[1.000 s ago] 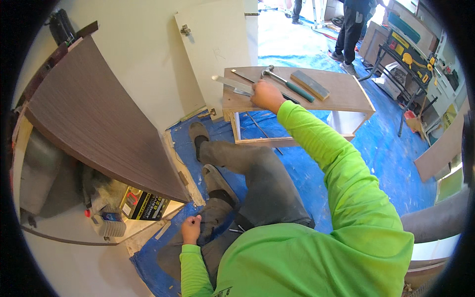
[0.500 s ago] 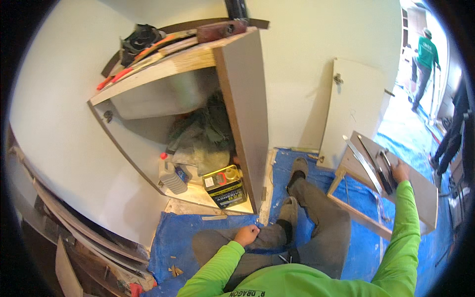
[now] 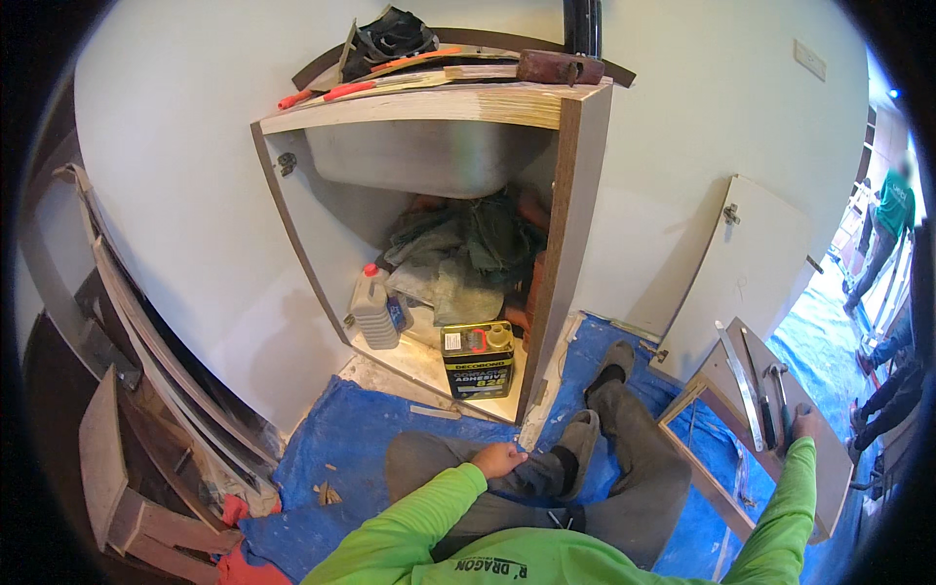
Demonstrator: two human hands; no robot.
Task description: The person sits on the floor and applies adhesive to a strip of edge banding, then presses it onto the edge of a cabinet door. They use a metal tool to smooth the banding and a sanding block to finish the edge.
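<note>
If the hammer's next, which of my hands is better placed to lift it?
Likely your right hand: it's right by the hammer on the wooden box, though its grip is unclear. Your left hand is over your leg, farther off.

Cabinet (image 3: 583, 224): open-fronted, cloths (image 3: 468, 239) inside
Tin (image 3: 479, 363): on the cabinet floor, right side
Jug (image 3: 372, 312): on the cabinet floor, left side
Left hand (image 3: 500, 459): on trouser leg (image 3: 421, 463), before the cabinet
Right hand (image 3: 803, 422): at the hammer (image 3: 783, 392), right of the cabinet, grip unclear
Wooden box (image 3: 720, 373): right of the cabinet, under the hammer
</note>
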